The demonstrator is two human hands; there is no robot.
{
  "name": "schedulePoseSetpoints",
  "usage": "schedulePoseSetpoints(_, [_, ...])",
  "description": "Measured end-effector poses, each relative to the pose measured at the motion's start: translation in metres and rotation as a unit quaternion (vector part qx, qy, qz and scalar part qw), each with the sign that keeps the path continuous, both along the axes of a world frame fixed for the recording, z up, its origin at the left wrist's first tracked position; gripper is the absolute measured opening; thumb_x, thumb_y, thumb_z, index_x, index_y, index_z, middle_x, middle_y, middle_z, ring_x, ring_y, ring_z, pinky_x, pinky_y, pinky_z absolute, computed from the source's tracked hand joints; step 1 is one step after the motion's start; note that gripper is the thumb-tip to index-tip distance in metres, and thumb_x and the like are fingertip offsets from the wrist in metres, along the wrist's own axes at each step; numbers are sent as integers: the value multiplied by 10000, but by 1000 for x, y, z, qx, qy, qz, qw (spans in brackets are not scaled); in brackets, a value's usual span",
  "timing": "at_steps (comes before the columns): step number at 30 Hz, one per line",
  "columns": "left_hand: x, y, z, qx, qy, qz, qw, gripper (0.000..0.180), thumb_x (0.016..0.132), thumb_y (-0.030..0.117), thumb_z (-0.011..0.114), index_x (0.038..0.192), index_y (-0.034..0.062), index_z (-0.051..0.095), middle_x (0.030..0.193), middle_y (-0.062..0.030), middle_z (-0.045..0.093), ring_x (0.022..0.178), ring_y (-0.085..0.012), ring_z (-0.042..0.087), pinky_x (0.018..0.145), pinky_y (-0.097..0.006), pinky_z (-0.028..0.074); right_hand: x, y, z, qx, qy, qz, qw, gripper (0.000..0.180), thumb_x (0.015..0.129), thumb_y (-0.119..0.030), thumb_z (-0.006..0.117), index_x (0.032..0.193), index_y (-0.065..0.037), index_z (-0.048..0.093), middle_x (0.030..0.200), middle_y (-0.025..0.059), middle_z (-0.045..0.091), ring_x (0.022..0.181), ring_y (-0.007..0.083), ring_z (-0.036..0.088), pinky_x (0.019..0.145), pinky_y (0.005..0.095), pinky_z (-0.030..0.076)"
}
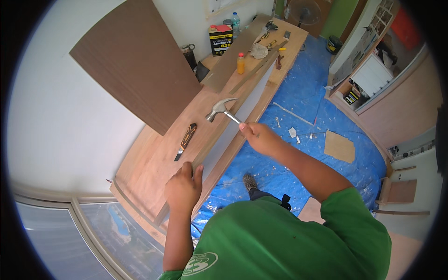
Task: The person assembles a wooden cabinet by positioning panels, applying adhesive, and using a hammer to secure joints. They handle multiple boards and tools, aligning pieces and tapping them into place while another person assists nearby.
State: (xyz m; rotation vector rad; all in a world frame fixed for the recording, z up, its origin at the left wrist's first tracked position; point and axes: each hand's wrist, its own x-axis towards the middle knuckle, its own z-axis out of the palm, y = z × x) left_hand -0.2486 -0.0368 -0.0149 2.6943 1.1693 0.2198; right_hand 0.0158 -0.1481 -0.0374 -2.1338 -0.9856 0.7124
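The curved-claw hammer has a dull grey metal head and sits above the long, smooth, matt light-brown wooden bench. Beside that bench, a glossy, crinkled blue plastic sheet covers the floor, and on the bench lies an orange-and-black plastic-handled utility knife.
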Motion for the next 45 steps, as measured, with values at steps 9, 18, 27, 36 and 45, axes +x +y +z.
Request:
schedulePoseSetpoints(9, [13, 0, 1, 7, -41, 31, 999, 340, 921, 383, 744, 881, 56, 657, 654, -142, 641, 583, -365, 643, 537, -443, 477, 187, 12, -3, 1, -6, -81, 997, 594, 1065, -553, 480, 895, -10, 650, 740, 143, 620, 743, 269, 612, 747, 420, 508])
schedulePoseSetpoints(18, [14, 2, 1, 22, -12, 42, 999, 349, 911, 419, 751, 898, 77, 677, 652, -107, 652, 589, -336, 662, 532, -428, 496, 293, 24, -10, -11, -1, -111, 994, 577, 1064, -555, 464, 875, -35, 630, 657, 98, 588, 520, 234, 569, 514, 404, 484])
schedulePoseSetpoints(27, [13, 3, 0, 39, 0, 62, 997, 385, 922, 465, 728, 857, 93, 655, 636, -120, 630, 584, -365, 653, 531, -459, 491, 321, 26, 9, 74, 17, -146, 986, 594, 1048, -590, 476, 1042, -38, 695, 639, 80, 587, 470, 208, 553, 461, 382, 459])
schedulePoseSetpoints(36, [14, 3, 1, 44, 14, 52, 998, 400, 872, 437, 790, 827, 70, 638, 614, -120, 610, 559, -356, 640, 521, -443, 488, 320, 49, -16, 120, -26, -135, 983, 598, 1055, -590, 472, 829, -53, 605, 611, 36, 511, 420, 191, 488, 402, 359, 406])
schedulePoseSetpoints(45, [17, 2, -4, 53, 12, 43, 998, 387, 825, 385, 847, 818, 71, 621, 612, -109, 607, 552, -334, 637, 514, -419, 485, 267, 33, -15, 55, 20, -50, 997, 609, 1066, -572, 470, 937, -13, 674, 709, 62, 590, 667, 198, 575, 661, 361, 494])
